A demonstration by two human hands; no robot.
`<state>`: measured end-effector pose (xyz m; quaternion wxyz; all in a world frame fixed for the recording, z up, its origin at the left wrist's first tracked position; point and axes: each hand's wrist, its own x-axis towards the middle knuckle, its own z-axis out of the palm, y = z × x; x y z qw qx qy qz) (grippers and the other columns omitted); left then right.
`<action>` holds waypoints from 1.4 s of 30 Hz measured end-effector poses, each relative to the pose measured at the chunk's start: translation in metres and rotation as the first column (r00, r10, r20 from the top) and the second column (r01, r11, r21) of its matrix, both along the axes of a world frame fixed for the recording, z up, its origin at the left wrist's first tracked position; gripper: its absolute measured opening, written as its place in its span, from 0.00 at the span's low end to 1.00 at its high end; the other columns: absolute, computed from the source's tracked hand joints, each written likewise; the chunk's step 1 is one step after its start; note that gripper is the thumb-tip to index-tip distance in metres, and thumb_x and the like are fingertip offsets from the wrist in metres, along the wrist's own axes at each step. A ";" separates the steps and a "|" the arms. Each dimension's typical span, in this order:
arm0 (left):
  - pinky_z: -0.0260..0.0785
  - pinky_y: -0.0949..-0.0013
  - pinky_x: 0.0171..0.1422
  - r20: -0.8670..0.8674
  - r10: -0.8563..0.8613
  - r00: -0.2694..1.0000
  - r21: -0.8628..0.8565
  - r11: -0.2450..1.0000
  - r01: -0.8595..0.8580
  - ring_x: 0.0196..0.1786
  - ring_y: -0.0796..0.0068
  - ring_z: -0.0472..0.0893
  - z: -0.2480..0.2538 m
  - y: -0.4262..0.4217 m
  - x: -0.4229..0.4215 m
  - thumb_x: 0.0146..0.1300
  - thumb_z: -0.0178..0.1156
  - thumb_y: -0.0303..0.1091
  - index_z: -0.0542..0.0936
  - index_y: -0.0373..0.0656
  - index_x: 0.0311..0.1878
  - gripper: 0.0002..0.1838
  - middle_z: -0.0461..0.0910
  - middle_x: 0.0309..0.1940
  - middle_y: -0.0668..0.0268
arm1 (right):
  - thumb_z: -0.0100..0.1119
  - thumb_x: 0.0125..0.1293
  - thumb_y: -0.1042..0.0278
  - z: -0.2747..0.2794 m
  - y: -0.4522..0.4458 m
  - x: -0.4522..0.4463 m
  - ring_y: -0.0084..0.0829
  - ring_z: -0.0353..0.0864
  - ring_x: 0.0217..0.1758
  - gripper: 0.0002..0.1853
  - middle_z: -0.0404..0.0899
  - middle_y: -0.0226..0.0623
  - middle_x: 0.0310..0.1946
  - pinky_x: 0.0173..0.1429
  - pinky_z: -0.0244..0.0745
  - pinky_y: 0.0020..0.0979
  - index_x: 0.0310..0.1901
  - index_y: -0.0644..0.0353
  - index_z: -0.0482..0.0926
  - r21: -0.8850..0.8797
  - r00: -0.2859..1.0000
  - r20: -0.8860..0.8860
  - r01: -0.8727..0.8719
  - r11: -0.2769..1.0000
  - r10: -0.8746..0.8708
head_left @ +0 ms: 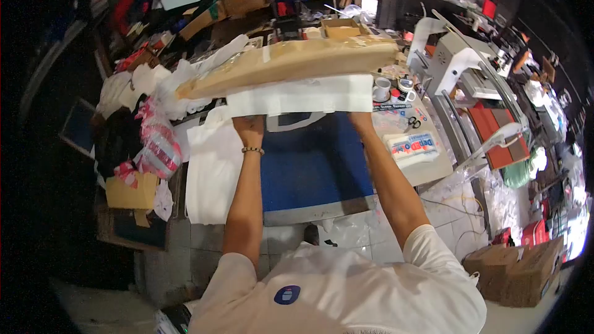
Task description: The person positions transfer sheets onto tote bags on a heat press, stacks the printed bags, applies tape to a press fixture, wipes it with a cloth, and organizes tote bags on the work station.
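Note:
A white cloth hangs between my hands above the far part of a blue board. My left hand grips the cloth's left end, and my right hand grips its right end; the fingertips of both are covered by the fabric. Part of a white letter-like shape shows on the blue surface just below the cloth. Beyond the cloth lies a long brown paper-wrapped roll. More white fabric drapes over the board's left side.
To the right are a white mug, black scissors, a folded printed cloth and a heat-press-like machine. Pink-striped plastic is piled at the left. Cardboard boxes stand on the floor at lower right.

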<state>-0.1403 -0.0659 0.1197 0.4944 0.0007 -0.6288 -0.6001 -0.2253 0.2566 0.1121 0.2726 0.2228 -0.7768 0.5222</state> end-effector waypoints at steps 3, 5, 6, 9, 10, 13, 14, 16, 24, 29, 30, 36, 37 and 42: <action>0.72 0.67 0.58 0.159 0.012 0.987 0.070 0.997 -0.023 0.53 0.63 0.78 0.037 0.030 0.036 0.51 0.67 0.17 0.73 0.33 0.54 0.25 0.79 0.49 0.56 | 0.55 0.65 0.57 -0.003 0.006 0.004 0.53 0.75 0.55 0.22 0.77 0.55 0.50 0.59 0.70 0.43 0.52 0.68 0.75 0.260 0.999 0.019 0.042 0.965 -0.048; 0.73 0.66 0.56 0.236 0.057 0.970 -0.156 0.988 -0.020 0.53 0.65 0.79 0.042 0.027 0.035 0.52 0.66 0.17 0.74 0.36 0.54 0.24 0.79 0.50 0.58 | 0.53 0.66 0.57 0.014 -0.001 0.029 0.51 0.77 0.52 0.20 0.80 0.51 0.45 0.57 0.71 0.43 0.49 0.68 0.76 0.057 0.988 0.154 0.002 0.998 -0.011; 0.74 0.66 0.54 0.207 0.099 0.973 -0.233 0.971 -0.049 0.52 0.66 0.79 0.040 0.021 0.028 0.53 0.67 0.19 0.74 0.36 0.53 0.22 0.80 0.49 0.60 | 0.53 0.67 0.58 0.012 -0.003 0.031 0.46 0.77 0.50 0.19 0.80 0.49 0.44 0.55 0.71 0.41 0.49 0.68 0.77 -0.117 0.990 0.139 -0.019 0.993 0.035; 0.74 0.61 0.53 0.017 -0.087 0.996 -0.041 0.995 0.087 0.52 0.64 0.79 0.029 0.021 0.035 0.60 0.64 0.28 0.75 0.36 0.53 0.18 0.80 0.47 0.60 | 0.54 0.68 0.61 0.014 0.002 0.044 0.37 0.77 0.48 0.16 0.80 0.44 0.43 0.52 0.72 0.36 0.48 0.67 0.77 -0.338 0.985 0.096 -0.106 0.935 0.146; 0.74 0.61 0.53 0.018 -0.096 0.995 -0.042 0.994 0.097 0.52 0.64 0.79 0.039 0.027 0.046 0.60 0.64 0.28 0.75 0.36 0.53 0.18 0.80 0.47 0.60 | 0.55 0.68 0.63 0.016 0.004 0.050 0.32 0.77 0.47 0.15 0.80 0.42 0.42 0.51 0.72 0.33 0.47 0.66 0.77 -0.385 0.973 0.077 -0.172 0.907 0.217; 0.75 0.61 0.52 -0.099 -0.327 0.940 0.394 0.854 0.339 0.46 0.68 0.81 0.072 0.043 0.080 0.69 0.56 0.40 0.77 0.41 0.50 0.14 0.82 0.44 0.63 | 0.58 0.66 0.67 0.018 0.013 0.068 0.26 0.75 0.46 0.13 0.78 0.39 0.41 0.49 0.71 0.29 0.48 0.65 0.77 -0.266 0.947 0.241 -0.146 0.953 0.213; 0.75 0.62 0.51 -0.229 -0.476 0.849 0.367 0.766 0.528 0.48 0.68 0.81 0.078 0.050 0.093 0.70 0.54 0.44 0.75 0.41 0.53 0.18 0.81 0.46 0.63 | 0.58 0.65 0.69 0.033 0.013 0.091 0.33 0.78 0.46 0.12 0.79 0.42 0.43 0.51 0.72 0.33 0.48 0.64 0.78 -0.177 0.963 0.232 -0.097 0.980 0.137; 0.75 0.69 0.50 -0.344 -0.552 0.759 0.345 0.678 0.649 0.48 0.73 0.80 0.093 0.066 0.102 0.71 0.53 0.48 0.73 0.41 0.57 0.21 0.80 0.48 0.64 | 0.58 0.65 0.69 0.034 0.014 0.112 0.38 0.78 0.48 0.12 0.79 0.45 0.44 0.53 0.72 0.35 0.49 0.64 0.78 -0.094 0.981 0.096 -0.158 0.983 0.167; 0.77 0.73 0.39 0.110 -0.410 0.905 0.359 0.866 0.348 0.40 0.78 0.81 0.129 0.090 0.133 0.65 0.62 0.30 0.76 0.39 0.55 0.16 0.81 0.44 0.66 | 0.59 0.67 0.67 0.010 0.003 0.224 0.49 0.79 0.51 0.14 0.78 0.51 0.48 0.54 0.73 0.38 0.51 0.62 0.78 0.004 0.884 0.177 -0.440 0.898 0.432; 0.78 0.71 0.40 0.228 -0.501 0.835 0.438 0.819 0.372 0.43 0.76 0.81 0.082 0.085 0.177 0.65 0.60 0.26 0.74 0.37 0.57 0.18 0.80 0.47 0.63 | 0.61 0.65 0.69 -0.001 0.017 0.251 0.46 0.81 0.46 0.13 0.79 0.49 0.47 0.51 0.74 0.37 0.50 0.62 0.79 -0.093 0.805 0.313 -0.502 0.860 0.504; 0.78 0.68 0.42 0.207 -0.513 0.833 0.453 0.805 0.383 0.45 0.73 0.81 0.078 0.086 0.183 0.66 0.59 0.25 0.72 0.37 0.60 0.19 0.79 0.49 0.62 | 0.61 0.64 0.69 -0.004 0.020 0.251 0.46 0.81 0.46 0.13 0.79 0.48 0.47 0.51 0.74 0.36 0.49 0.61 0.79 -0.032 0.808 0.294 -0.526 0.850 0.511; 0.78 0.66 0.45 0.178 -0.575 0.799 0.519 0.744 0.420 0.44 0.70 0.81 0.075 0.095 0.204 0.66 0.58 0.23 0.72 0.35 0.58 0.18 0.79 0.48 0.61 | 0.63 0.62 0.68 -0.008 0.031 0.252 0.47 0.81 0.48 0.14 0.80 0.47 0.47 0.51 0.74 0.39 0.49 0.59 0.80 0.035 0.825 0.250 -0.531 0.847 0.507; 0.78 0.66 0.45 0.179 -0.569 0.802 0.523 0.746 0.413 0.44 0.70 0.81 0.075 0.095 0.209 0.66 0.58 0.23 0.72 0.35 0.58 0.18 0.79 0.48 0.61 | 0.63 0.61 0.69 -0.008 0.034 0.252 0.48 0.80 0.49 0.14 0.80 0.47 0.47 0.52 0.74 0.40 0.49 0.59 0.80 0.070 0.828 0.218 -0.542 0.838 0.517; 0.77 0.66 0.41 0.423 -0.534 0.732 0.425 0.830 0.360 0.43 0.72 0.82 0.075 0.089 0.252 0.64 0.62 0.25 0.74 0.33 0.57 0.18 0.81 0.42 0.61 | 0.64 0.57 0.69 -0.039 0.053 0.258 0.50 0.78 0.54 0.18 0.80 0.49 0.49 0.57 0.73 0.42 0.51 0.57 0.80 0.276 0.800 0.394 -0.573 0.772 0.453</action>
